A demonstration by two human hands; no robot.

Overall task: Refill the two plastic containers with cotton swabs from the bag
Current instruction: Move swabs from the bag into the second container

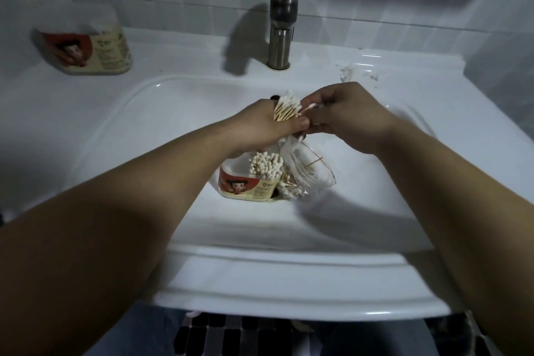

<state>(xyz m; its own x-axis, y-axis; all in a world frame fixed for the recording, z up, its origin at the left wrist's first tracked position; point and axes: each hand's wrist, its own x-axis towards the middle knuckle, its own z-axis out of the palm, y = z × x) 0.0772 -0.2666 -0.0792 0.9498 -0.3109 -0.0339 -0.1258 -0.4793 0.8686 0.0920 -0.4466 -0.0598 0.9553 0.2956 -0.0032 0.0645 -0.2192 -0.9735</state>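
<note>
My left hand [268, 124] grips a bundle of cotton swabs [287, 108] with wooden sticks, held above the sink basin. My right hand [344, 118] pinches a single swab [309, 108] at the bundle's right side. Below the hands, an open plastic container [248, 185] with a red cartoon label stands in the basin, packed with upright swabs. A clear plastic bag [306, 173] with a few swabs in it hangs beside the container, its top held under my hands. A second, closed container [95, 49] with the same label stands on the sink ledge at the far left.
A metal faucet [281, 23] rises at the back centre of the white sink [173, 113]. Small white scraps [348, 71] lie on the ledge at the back right. White tiled walls enclose the sink; a dark tiled floor shows below its front edge.
</note>
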